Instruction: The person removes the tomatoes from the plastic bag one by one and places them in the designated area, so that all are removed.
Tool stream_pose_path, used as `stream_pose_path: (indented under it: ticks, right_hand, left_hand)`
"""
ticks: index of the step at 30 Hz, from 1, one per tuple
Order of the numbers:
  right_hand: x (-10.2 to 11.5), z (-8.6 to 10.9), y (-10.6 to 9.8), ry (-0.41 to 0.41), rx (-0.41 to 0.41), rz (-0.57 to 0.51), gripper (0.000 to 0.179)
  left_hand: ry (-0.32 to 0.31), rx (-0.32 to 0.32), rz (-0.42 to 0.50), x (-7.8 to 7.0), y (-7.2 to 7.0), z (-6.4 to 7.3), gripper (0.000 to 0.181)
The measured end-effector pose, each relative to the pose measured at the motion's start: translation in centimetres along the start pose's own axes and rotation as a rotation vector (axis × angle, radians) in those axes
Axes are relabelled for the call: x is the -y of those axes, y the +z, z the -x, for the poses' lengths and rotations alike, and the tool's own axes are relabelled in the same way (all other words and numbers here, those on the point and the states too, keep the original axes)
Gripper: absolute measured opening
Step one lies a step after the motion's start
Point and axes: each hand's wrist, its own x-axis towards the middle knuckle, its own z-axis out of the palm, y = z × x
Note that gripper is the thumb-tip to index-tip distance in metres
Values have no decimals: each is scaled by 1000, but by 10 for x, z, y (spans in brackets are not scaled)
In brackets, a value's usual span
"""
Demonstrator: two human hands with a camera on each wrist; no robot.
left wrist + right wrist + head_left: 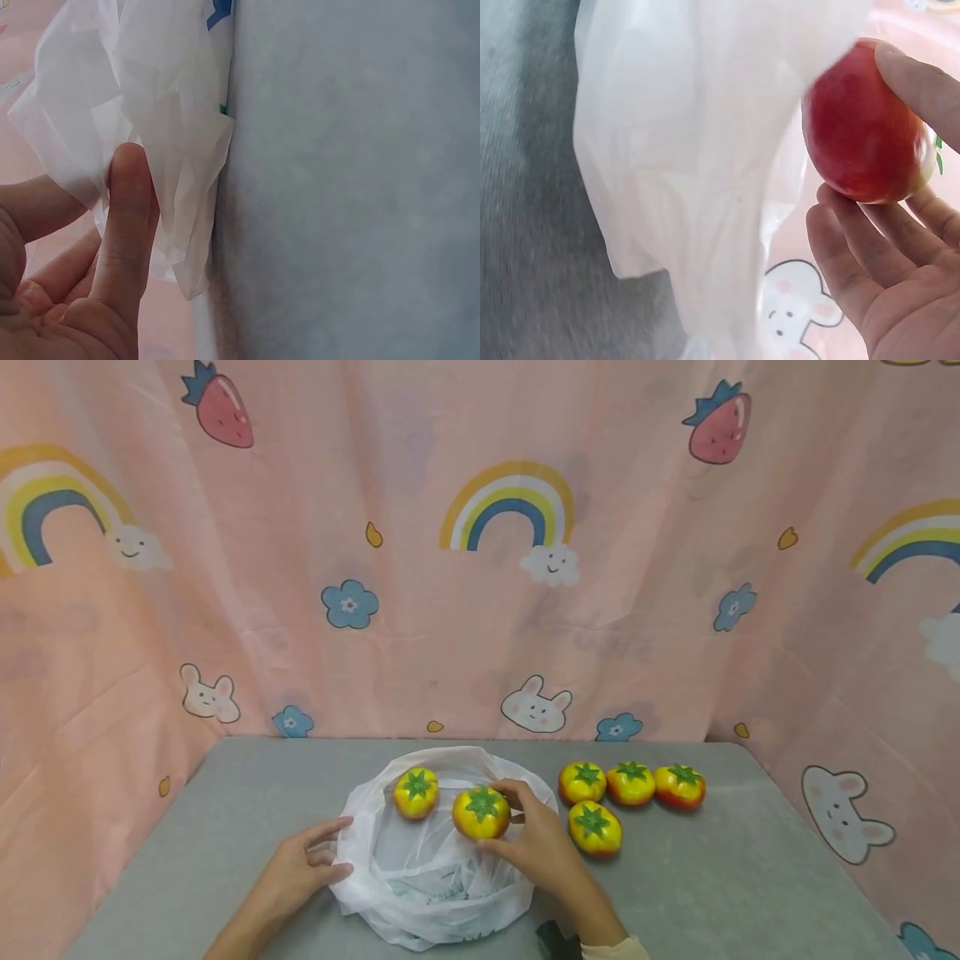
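Note:
A white plastic bag (360,852) lies spread on the table with its mouth open upward. One yellow tomato-like fruit (416,793) with a green star-shaped top sits inside it, toward the back left. My right hand (543,843) holds a second such fruit (481,812) over the right part of the bag's mouth. From the right wrist view, this fruit (862,127) has a glossy red underside, gripped between thumb and fingers. At the bag's left rim, my left hand (296,868) holds the plastic; its thumb lies against the folds (172,150) in the left wrist view.
Right of the bag, several more of these fruits stand close together, among them a front one (594,829) and a far-right one (680,787). The grey table (712,885) ends at a pink patterned curtain (420,677) behind.

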Motion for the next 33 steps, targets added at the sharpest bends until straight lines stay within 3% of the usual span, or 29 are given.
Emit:
stream_pose_path:
  ticks: [10,18,29,33]
  right_hand:
    - [7,14,-10,45,-15,-1,70]
    - [6,21,-12,17,8,-1,70]
    - [-1,28,-26,114,-48,47,74]
    - [-9,31,-34,133,-74,51,75]
  left_hand:
    - [15,-5,5,-1,-1,1,67]
    - [20,0,-5,-1,-2,1,68]
    - [32,-4,-11,-2,-2,2,68]
    - [56,-3,30,-1,-2,3,67]
